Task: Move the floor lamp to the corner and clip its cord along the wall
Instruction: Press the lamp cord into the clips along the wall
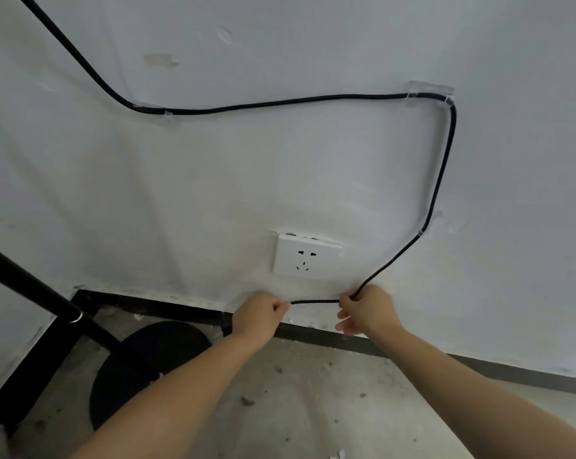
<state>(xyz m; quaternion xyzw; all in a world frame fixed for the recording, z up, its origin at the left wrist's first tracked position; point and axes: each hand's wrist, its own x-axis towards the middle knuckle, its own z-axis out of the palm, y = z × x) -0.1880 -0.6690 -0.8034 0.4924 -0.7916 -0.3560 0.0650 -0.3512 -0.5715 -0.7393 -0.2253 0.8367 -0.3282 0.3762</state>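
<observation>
The black lamp cord [280, 102] runs along the white wall [313, 180] from the top left, through a clear clip [167, 114], then a clear clip [429, 91] at the upper right. It bends down through a third clear clip [427, 226] to my hands. My left hand [258, 314] and my right hand [366, 309] are both closed on the cord, holding a short level stretch [315, 301] between them just below the white wall socket [308, 258]. The lamp's black pole [31, 286] slants to its round black base [147, 369] on the floor at the lower left.
A dark skirting board [445, 359] runs along the foot of the wall. The concrete floor [296, 402] is dusty, with small bits of white debris. The room corner lies at the left behind the lamp pole.
</observation>
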